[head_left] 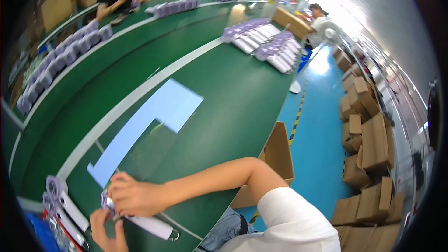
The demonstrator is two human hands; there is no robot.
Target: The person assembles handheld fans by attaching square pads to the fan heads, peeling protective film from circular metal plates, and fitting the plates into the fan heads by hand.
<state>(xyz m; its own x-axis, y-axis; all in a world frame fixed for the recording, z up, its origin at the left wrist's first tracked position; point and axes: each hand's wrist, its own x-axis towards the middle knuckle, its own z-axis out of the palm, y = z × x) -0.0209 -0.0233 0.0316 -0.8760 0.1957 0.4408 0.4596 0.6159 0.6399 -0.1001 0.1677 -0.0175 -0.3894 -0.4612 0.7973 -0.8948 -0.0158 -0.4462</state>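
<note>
Right hand (135,198): fingers clamped on white-handled, lilac-headed device (151,227)
Left hand (106,231): fingers at head (104,199), can't tell grip
Place: green table (224,112), near edge

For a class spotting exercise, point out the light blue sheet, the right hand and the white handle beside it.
Light blue sheet (140,123): head view, long strip.
Right hand (138,198): head view, its back.
White handle (151,227): head view, middle of its shaft.

The green tabletop (219,88) looks smooth, with a soft sheen. On it I see a flat, matt blue sheet (161,107); over its near end, a smooth, plastic-looking white handle (150,227) with a shiny metal ring (175,235). Right of the tabletop, dull cardboard boxes (375,142) line a glossy floor (317,121).
</note>
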